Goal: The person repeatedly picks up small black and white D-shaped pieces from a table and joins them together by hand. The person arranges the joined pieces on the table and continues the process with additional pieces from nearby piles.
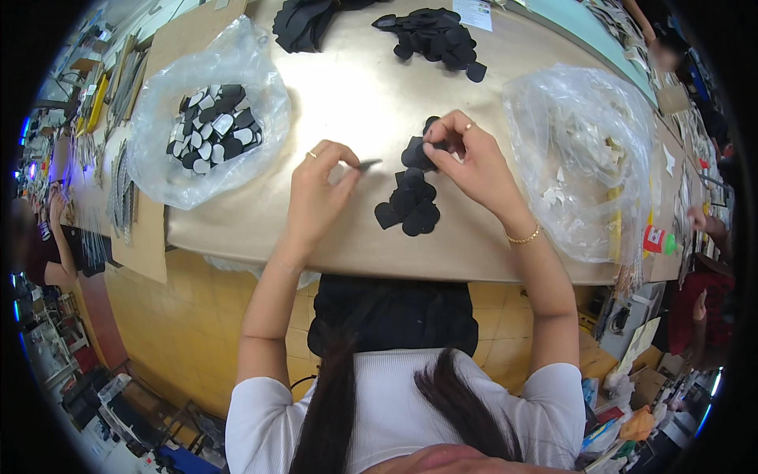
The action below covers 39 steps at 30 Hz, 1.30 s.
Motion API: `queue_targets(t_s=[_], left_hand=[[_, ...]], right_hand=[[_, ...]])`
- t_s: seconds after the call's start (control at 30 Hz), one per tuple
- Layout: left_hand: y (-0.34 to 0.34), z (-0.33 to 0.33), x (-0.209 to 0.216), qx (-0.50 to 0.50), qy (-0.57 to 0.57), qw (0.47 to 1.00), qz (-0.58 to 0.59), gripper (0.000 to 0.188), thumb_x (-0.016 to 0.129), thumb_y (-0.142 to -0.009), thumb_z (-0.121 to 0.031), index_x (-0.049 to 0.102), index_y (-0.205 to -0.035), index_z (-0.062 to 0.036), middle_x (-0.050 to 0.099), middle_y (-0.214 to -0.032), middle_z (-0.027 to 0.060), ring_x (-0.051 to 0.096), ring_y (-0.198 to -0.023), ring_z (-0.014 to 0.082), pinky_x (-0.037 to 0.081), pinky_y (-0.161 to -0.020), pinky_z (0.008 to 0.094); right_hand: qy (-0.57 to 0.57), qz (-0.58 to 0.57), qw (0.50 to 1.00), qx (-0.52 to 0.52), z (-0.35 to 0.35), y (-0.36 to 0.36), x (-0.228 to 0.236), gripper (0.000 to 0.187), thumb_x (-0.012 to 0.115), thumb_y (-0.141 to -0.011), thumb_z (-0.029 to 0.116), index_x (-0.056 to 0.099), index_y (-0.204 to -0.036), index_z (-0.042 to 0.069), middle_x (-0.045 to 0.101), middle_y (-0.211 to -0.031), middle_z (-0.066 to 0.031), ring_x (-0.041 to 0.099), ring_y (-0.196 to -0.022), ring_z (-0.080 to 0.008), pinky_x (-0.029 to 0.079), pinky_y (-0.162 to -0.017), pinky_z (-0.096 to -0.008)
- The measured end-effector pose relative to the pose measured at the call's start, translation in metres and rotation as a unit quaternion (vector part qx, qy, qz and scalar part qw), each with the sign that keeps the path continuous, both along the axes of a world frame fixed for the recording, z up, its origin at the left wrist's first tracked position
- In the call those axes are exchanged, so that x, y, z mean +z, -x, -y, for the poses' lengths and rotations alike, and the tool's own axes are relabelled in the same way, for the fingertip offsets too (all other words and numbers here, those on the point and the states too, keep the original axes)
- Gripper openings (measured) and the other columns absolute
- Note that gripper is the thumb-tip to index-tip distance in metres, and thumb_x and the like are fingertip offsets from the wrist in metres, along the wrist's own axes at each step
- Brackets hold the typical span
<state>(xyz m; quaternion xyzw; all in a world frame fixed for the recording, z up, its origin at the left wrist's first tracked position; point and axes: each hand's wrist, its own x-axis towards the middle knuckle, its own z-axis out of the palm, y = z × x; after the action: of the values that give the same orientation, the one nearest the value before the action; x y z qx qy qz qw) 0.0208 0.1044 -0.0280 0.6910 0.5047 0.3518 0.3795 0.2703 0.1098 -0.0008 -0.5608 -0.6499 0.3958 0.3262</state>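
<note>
Pinching a thin dark sliver between thumb and forefinger, the left hand hovers just left of the small heap of black, rounded foam-like pieces that lies near the front edge of the tan table, its grip closed on that sliver. The right hand is raised just above and to the right of the heap, fingertips drawn together on one black piece held at the heap's upper end, so that grip is closed too. Judging by how things lie, the work looks partway through: a clear plastic bag of black-and-white backed pieces sits well to the left of the heap and is still fairly full, while a crumpled clear bag holding pale scraps stands to the right of it; more loose black pieces lie beyond the heap at the far side. Whether the heap is the finished lot or the lot waiting cannot be told. Both forearms come up from the near edge, elbows apart, wrists bent inward so the hands face each other over the heap.
</note>
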Motion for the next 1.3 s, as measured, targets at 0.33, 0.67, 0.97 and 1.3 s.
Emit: queue_targets(t_s=[0.33, 0.67, 0.97, 1.3], left_hand=[[0.029, -0.010, -0.007, -0.028, -0.078, 0.986, -0.147, 0.021, 0.067, -0.087, 0.006, 0.076, -0.102, -0.0056, 0.066, -0.103, 0.0100, 0.068, -0.084, 0.0289, 0.053, -0.075, 0.0402], [-0.007, 0.038, -0.003, -0.092, 0.008, 0.991, -0.098, 0.028, 0.084, -0.079, -0.015, 0.075, -0.103, -0.0047, 0.063, -0.082, 0.0092, 0.063, -0.075, 0.0264, 0.051, -0.070, 0.0365], [-0.016, 0.045, -0.007, -0.048, 0.001, 0.989, -0.139, 0.030, 0.088, -0.075, -0.014, 0.067, -0.093, -0.0020, 0.063, -0.087, 0.0113, 0.064, -0.083, 0.0308, 0.053, -0.075, 0.0390], [0.001, 0.048, -0.004, -0.078, 0.063, 0.989, -0.106, 0.033, 0.079, -0.079, -0.001, 0.072, -0.112, -0.0013, 0.068, -0.087, 0.0133, 0.067, -0.085, 0.0300, 0.052, -0.080, 0.0382]], right_hand=[[-0.107, 0.125, 0.971, 0.173, -0.067, 0.064, -0.034, 0.023, 0.067, -0.090, 0.005, 0.068, -0.113, 0.007, 0.072, -0.101, -0.0131, 0.065, -0.097, -0.0316, 0.052, -0.090, -0.0399], [-0.093, 0.131, 0.984, 0.073, 0.024, 0.010, -0.010, 0.015, 0.072, -0.087, 0.007, 0.068, -0.102, 0.006, 0.060, -0.094, -0.0106, 0.061, -0.086, -0.0327, 0.050, -0.078, -0.0419], [-0.115, 0.165, 0.979, -0.034, 0.104, 0.029, -0.028, 0.028, 0.084, -0.076, 0.008, 0.066, -0.097, 0.003, 0.062, -0.094, -0.0095, 0.060, -0.088, -0.0297, 0.050, -0.078, -0.0387], [-0.054, 0.080, 0.995, 0.019, 0.108, 0.031, -0.012, 0.019, 0.067, -0.079, -0.009, 0.054, -0.088, 0.001, 0.065, -0.095, -0.0128, 0.066, -0.108, -0.0331, 0.051, -0.086, -0.0416]])
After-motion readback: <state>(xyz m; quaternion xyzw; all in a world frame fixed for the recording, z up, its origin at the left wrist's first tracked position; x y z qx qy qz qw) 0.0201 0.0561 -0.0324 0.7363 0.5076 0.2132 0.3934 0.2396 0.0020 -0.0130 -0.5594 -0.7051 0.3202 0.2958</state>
